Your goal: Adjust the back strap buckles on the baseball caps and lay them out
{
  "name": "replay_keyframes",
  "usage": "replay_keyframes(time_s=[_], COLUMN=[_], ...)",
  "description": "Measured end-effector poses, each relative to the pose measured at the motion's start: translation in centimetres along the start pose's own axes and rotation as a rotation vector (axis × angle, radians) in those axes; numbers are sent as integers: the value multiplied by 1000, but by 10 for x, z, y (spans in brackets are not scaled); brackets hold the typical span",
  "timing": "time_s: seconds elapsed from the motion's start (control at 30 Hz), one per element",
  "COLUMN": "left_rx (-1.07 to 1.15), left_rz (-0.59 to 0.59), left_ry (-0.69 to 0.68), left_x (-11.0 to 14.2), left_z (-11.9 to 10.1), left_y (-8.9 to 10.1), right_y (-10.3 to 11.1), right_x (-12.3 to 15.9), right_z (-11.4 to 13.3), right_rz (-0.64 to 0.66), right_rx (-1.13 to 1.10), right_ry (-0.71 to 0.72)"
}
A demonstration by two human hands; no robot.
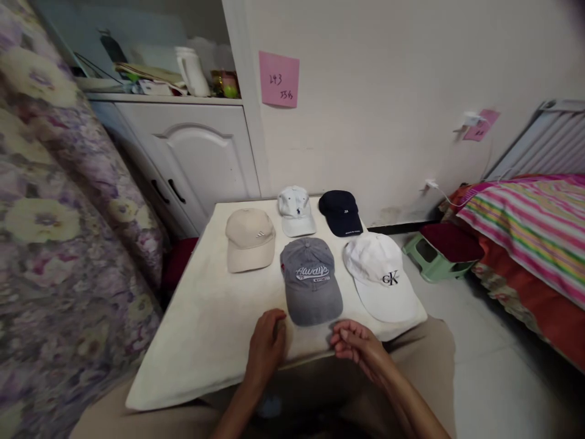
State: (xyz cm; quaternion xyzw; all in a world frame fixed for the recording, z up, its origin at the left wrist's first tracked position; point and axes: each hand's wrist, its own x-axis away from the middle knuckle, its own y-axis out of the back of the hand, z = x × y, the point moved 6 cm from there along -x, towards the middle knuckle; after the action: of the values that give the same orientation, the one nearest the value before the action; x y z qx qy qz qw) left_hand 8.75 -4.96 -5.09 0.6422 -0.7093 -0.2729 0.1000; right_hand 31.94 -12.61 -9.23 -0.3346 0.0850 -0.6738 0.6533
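Note:
Five caps lie on a cream-covered table (pixel 205 341). Nearest to me is a grey cap (pixel 308 299) with "Always" lettering, its brim towards me. My left hand (pixel 269 342) rests at the table's near part, just left of that brim, its fingers loosely curved and holding nothing. By the brim's right corner, my right hand (pixel 359 346) hovers palm partly up, empty, with loosely bent fingers. A white cap (pixel 384 292) with black letters sits to the right, and a beige cap (pixel 249 244) to the left. Behind are a pale cap (pixel 297 213) and a navy cap (pixel 340 213).
A white cabinet (pixel 201 152) and a floral curtain (pixel 68 213) stand at the left. Against the far edge of the table is a wall with a pink note (pixel 279 79). On the right are a green stool (pixel 423 259) and a bed with a striped cover (pixel 539 213).

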Motion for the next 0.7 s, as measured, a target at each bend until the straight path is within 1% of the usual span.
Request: replay_keyframes(time_s=[0.13,0.27,0.37,0.53,0.7], left_rx=[2,12,24,-38,-91], left_rz=[27,47,63,164,187], left_ry=[4,3,-25,-26,-42], left_x=[10,12,12,16,19], left_z=[-6,-10,-11,-6,-4], left_y=[-8,-9,-9,-14,-18], right_y=[0,0,2,5,4], right_x=[-1,-2,-4,-8,-11], right_z=[-3,-4,-5,-11,-16], right_rz=[-15,-8,-16,-17,-43], right_rx=[-13,-48,-70,-57,-11], right_ry=[1,-12,-17,-5,-13])
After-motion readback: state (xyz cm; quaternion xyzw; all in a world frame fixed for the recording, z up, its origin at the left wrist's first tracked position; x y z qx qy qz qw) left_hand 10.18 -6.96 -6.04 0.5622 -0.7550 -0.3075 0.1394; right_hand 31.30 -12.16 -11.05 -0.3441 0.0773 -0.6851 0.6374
